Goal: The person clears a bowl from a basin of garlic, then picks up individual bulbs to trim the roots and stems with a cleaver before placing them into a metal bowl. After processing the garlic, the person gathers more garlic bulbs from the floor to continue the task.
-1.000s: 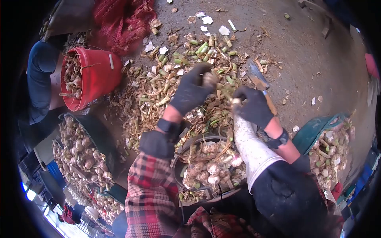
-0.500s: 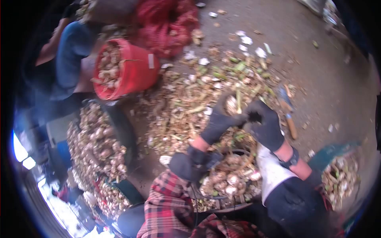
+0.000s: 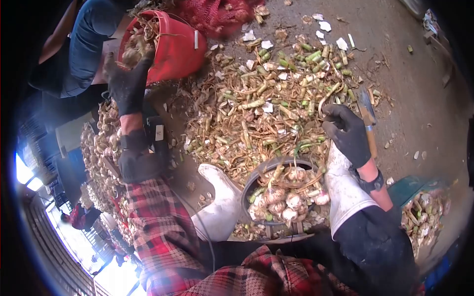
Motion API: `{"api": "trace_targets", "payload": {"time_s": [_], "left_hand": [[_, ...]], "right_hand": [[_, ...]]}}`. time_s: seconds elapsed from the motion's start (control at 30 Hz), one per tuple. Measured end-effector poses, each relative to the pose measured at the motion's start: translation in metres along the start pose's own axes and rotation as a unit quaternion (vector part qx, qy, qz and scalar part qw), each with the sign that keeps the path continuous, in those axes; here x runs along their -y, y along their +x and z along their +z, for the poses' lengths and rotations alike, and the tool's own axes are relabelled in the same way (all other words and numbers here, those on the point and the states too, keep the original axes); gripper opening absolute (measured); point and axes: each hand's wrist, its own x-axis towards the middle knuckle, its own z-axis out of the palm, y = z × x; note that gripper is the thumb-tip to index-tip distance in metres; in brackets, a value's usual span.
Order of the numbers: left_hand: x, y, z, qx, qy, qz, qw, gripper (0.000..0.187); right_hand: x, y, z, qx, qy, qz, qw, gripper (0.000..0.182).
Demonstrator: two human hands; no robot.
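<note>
My left hand [image 3: 129,83], in a dark glove, reaches out to the near rim of the red bucket [image 3: 182,47]. Its thumb and fingers are spread in front of the garlic [image 3: 132,52] inside. On the other side, my right hand [image 3: 348,135], gloved too, hangs over the edge of the trimmings pile with fingers loosely curled and apart. A curved dry stalk [image 3: 322,104] shows right at its fingertips. Beside that hand a bladed tool with a wooden handle [image 3: 371,140] lies on the ground. Garlic bulbs [image 3: 284,202] fill a dark tub [image 3: 247,185] between my legs.
Cut stalks and peelings [image 3: 256,118] cover the ground ahead. A heap of garlic [image 3: 106,143] lies at the left, and a red mesh sack [image 3: 212,17] is behind the bucket. Another person's knee [image 3: 91,47] is beside the bucket. A green sack [image 3: 412,190] stands at the right.
My hands were together over the pile with a garlic bulb at the left one. The left has swung to the bucket and spread its fingers; the right has drawn slightly right.
</note>
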Motion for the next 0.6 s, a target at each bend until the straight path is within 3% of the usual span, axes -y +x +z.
{"api": "trace_targets", "payload": {"time_s": [0.03, 0.07, 0.1, 0.13, 0.17, 0.27, 0.33, 0.43, 0.6], "left_hand": [[-0.005, -0.013, -0.001, -0.059, 0.12, 0.123, 0.983, 0.068], [-0.01, -0.023, 0.001, -0.117, 0.233, 0.244, 0.934, 0.069], [-0.001, -0.04, 0.011, -0.093, 0.196, 0.287, 0.933, 0.06], [0.014, -0.074, 0.025, 0.085, -0.151, 0.099, 0.98, 0.043], [0.008, -0.099, 0.038, 0.144, -0.13, 0.159, 0.968, 0.028], [-0.001, -0.178, 0.085, 0.328, -0.019, 0.219, 0.919, 0.019], [-0.009, -0.205, 0.108, 0.369, 0.06, 0.199, 0.906, 0.017], [-0.001, -0.219, 0.123, 0.345, 0.06, 0.171, 0.921, 0.016], [-0.008, -0.202, 0.107, 0.406, 0.042, 0.084, 0.909, 0.022]], "right_hand": [[-0.002, -0.001, 0.0, -0.003, -0.012, 0.006, 1.0, 0.028], [-0.004, 0.0, 0.001, -0.008, -0.024, 0.01, 1.0, 0.027], [-0.01, -0.001, 0.0, -0.014, -0.023, 0.003, 1.0, 0.026], [-0.013, -0.003, 0.0, -0.013, -0.023, 0.008, 1.0, 0.026], [-0.015, -0.004, 0.0, -0.011, -0.013, 0.031, 0.999, 0.026], [-0.018, -0.006, -0.001, -0.008, -0.01, 0.059, 0.998, 0.025], [-0.021, -0.008, -0.002, -0.008, -0.015, 0.065, 0.998, 0.024], [-0.025, -0.011, -0.005, 0.0, -0.066, 0.045, 0.997, 0.023], [-0.04, -0.018, -0.003, -0.013, -0.059, 0.056, 0.997, 0.021]]}}
